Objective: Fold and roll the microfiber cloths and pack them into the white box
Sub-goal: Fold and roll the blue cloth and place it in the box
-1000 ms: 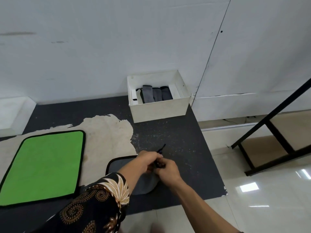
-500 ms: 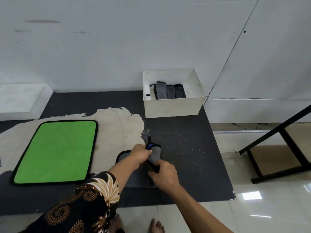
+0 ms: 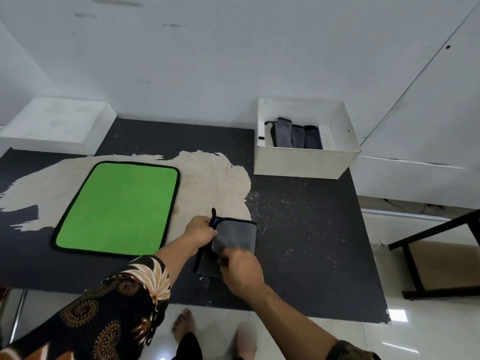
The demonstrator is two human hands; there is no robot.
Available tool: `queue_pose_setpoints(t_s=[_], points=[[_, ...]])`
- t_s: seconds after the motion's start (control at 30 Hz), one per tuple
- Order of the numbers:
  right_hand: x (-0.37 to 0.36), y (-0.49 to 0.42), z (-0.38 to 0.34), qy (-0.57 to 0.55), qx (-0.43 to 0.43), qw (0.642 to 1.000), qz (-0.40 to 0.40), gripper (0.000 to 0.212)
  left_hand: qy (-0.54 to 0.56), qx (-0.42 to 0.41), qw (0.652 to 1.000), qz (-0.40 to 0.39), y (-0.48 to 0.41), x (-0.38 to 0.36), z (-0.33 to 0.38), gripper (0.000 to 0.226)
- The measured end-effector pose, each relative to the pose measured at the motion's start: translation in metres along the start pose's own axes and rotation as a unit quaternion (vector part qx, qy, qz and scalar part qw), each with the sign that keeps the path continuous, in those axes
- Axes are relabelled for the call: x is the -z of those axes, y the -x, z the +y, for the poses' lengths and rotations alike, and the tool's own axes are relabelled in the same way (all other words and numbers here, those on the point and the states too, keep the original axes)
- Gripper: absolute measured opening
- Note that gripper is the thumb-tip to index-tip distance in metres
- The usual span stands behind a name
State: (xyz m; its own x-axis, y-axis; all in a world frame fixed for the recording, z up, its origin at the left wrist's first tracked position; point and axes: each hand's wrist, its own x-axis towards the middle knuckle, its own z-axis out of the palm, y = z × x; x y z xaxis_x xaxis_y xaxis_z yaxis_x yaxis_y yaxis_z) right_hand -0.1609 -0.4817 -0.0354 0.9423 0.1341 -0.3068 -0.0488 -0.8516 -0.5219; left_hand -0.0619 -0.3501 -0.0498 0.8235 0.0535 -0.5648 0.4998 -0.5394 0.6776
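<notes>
A: Grey cloth (image 3: 236, 236) spread wider vs half a sec ago, lifted near table (image 3: 311, 229) front edge.
B: Hands?
A: Left hand (image 3: 200, 231) grips its top-left edge; right hand (image 3: 241, 271) pinches the bottom part.
B: Box?
A: White box (image 3: 304, 159) at far right corner, rolled cloths (image 3: 293, 133) inside. Green cloth (image 3: 119, 206) lies flat, table's left side.

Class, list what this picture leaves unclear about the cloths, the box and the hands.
1. Head view: the right hand is blurred and its own back hides the fingertips, so its hold on the grey cloth is unclear.
2. Head view: the white box hides the lower ends of the rolled cloths behind its front wall; their count is uncertain.
3. Head view: the right edge cuts off the black frame.
</notes>
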Motion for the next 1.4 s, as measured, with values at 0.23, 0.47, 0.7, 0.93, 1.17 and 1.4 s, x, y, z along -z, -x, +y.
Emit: queue_pose_setpoints(t_s=[0.23, 0.47, 0.7, 0.93, 1.17, 1.4], points=[[-0.011, 0.000, -0.006, 0.036, 0.045, 0.998, -0.004, 0.021, 0.004, -0.003, 1.000, 0.001, -0.002, 0.004, -0.010, 0.023], [-0.018, -0.001, 0.000, 0.067, 0.081, 0.993, -0.060, 0.033, -0.028, 0.003, 1.000, 0.003, 0.005, 0.007, -0.005, 0.016], [-0.022, -0.002, 0.001, 0.083, 0.075, 0.993, -0.042, 0.024, -0.134, 0.079, 0.987, -0.032, 0.013, 0.011, -0.016, 0.040], [-0.017, -0.001, -0.008, 0.079, 0.085, 0.993, 0.000, 0.022, -0.147, 0.041, 0.987, -0.052, 0.016, 0.013, -0.024, 0.032], [-0.021, -0.002, -0.009, 0.128, 0.112, 0.984, -0.059, 0.032, -0.189, 0.049, 0.981, -0.006, 0.024, 0.015, -0.031, 0.013], [-0.016, 0.004, 0.000, 0.032, 0.060, 0.991, 0.112, 0.014, -0.256, 0.014, 0.966, 0.025, 0.028, 0.011, -0.030, 0.009]])
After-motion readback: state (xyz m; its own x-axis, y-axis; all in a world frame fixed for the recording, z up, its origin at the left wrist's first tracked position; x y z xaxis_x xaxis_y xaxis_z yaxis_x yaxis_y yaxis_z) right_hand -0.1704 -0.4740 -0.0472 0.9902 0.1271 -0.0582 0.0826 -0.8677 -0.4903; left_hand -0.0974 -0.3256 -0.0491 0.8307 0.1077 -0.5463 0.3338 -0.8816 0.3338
